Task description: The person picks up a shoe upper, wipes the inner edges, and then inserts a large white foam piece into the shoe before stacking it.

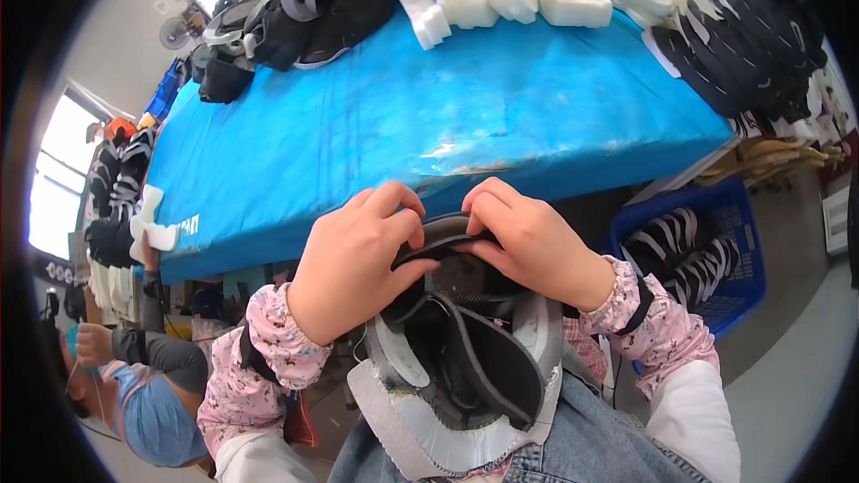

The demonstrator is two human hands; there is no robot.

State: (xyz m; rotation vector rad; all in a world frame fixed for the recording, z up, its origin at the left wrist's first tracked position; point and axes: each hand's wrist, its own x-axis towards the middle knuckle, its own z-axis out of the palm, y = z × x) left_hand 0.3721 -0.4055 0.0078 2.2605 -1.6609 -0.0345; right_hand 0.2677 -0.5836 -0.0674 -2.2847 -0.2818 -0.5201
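Pinched at its far rim by left hand (353,259) and right hand (539,246), the shoe upper (490,358) could be creased by uneven pulling.

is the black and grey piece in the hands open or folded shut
Open: the black and grey piece shows its dark inside between grey sides; left hand and right hand pinch its far edge.

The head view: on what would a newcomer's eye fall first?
Most likely the bright blue table across the upper middle. At its near edge, the left hand and right hand pinch the rim of a dark and grey piece. White shaped pieces lie heaped at the table's far side.
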